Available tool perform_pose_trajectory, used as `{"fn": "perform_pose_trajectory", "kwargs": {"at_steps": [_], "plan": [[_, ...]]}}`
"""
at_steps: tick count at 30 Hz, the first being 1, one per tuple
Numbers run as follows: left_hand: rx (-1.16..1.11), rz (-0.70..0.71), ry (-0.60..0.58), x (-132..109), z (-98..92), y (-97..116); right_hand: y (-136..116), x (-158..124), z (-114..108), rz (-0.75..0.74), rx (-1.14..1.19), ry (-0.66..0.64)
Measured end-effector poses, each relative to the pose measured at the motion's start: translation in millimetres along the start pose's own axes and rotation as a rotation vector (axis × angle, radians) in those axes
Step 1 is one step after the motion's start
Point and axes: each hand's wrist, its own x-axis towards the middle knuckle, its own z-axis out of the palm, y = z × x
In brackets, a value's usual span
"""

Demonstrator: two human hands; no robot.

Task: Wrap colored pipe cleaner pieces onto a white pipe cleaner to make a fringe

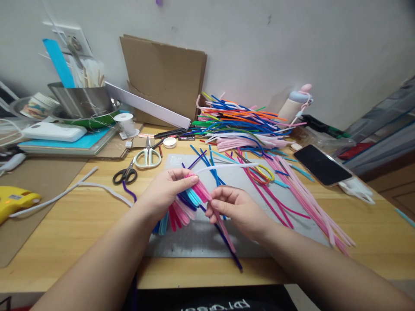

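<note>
My left hand (167, 190) is closed on a fan of looped pipe cleaners (181, 211) in pink, light blue, dark blue and white. A white pipe cleaner (227, 166) sticks out to the right from near its thumb. At the fan's right end, my right hand (238, 207) pinches a light pink pipe cleaner (227, 235), whose free end hangs down toward the table's front. A dark purple pipe cleaner (235, 257) slants down beside it. Both hands are above a grey cutting mat (259, 242). The exact grip points are partly hidden by the fingers.
Loose pink pipe cleaners (311, 198) and yellow-handled scissors (261, 172) lie on the mat's right. Behind is a multicoloured pipe cleaner heap (243, 121). White-handled scissors (148, 156), black scissors (126, 174) and a yellow glue gun (16, 199) are left; a phone (320, 164) lies right.
</note>
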Motion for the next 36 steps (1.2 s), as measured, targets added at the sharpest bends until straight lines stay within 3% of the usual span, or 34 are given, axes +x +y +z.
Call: {"fn": "perform_pose_trajectory", "kwargs": {"at_steps": [14,18,26,36], "plan": [[0.056,-0.012,0.004,-3,1.8,2,-1,-4,3,-0.014,-0.051,-0.022],[0.092,-0.012,-0.025,-3,0.7,2,-1,-6,3,-0.084,-0.159,0.01],[0.088,-0.089,-0.089,-3,-3.4,3,-8,-10,0,-0.322,-0.615,-0.05],[0.023,-0.14,-0.132,-4,-2.5,2,-8,-10,-1,-0.424,-0.685,-0.089]]}}
